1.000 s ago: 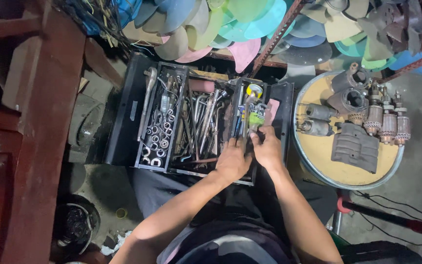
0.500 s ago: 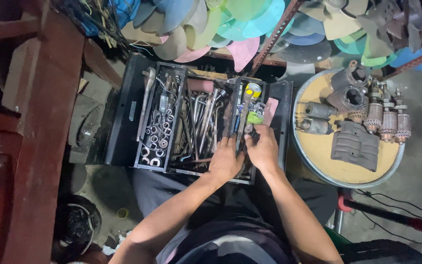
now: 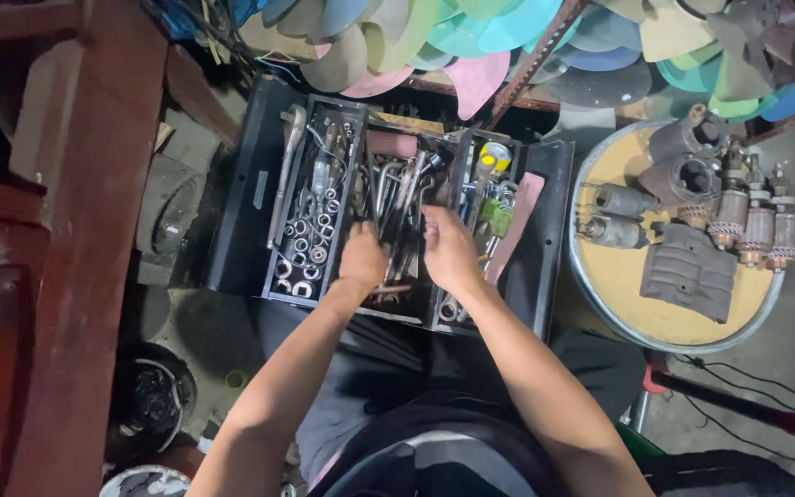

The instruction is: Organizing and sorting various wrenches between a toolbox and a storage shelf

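A black toolbox lies open at the centre of the frame. To its right, a round yellow tray carries motor parts. In the box's middle compartment lie wrenches. The left hand and right hand rest palm-down among them, fingers curled; whether either grips a tool, I cannot tell. Sockets fill the left compartment.
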